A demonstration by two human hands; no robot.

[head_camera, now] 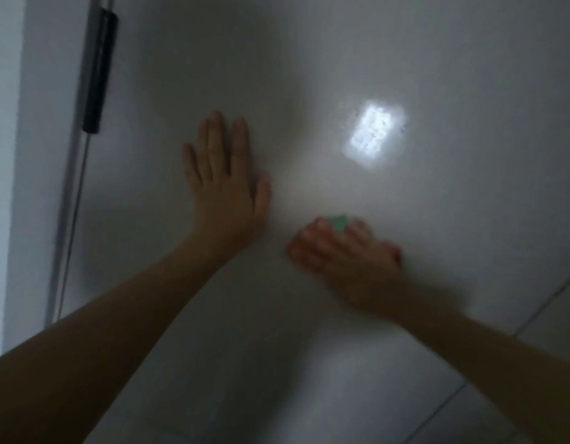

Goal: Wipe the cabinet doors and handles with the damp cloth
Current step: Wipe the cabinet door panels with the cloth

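A glossy white cabinet door (341,59) fills most of the view. My left hand (226,181) lies flat against it with straight fingers, left of centre. My right hand (344,254), blurred, presses a green cloth (339,223) against the door lower and to the right; only a small green corner shows between the fingers. A long dark handle (99,72) runs vertically along the door's left edge, up and to the left of my left hand.
A bright rectangular reflection of light (373,133) sits on the door above my right hand. A white wall or side panel (8,123) borders the left. Pale floor tiles (549,315) with a dark grout line show at the lower right.
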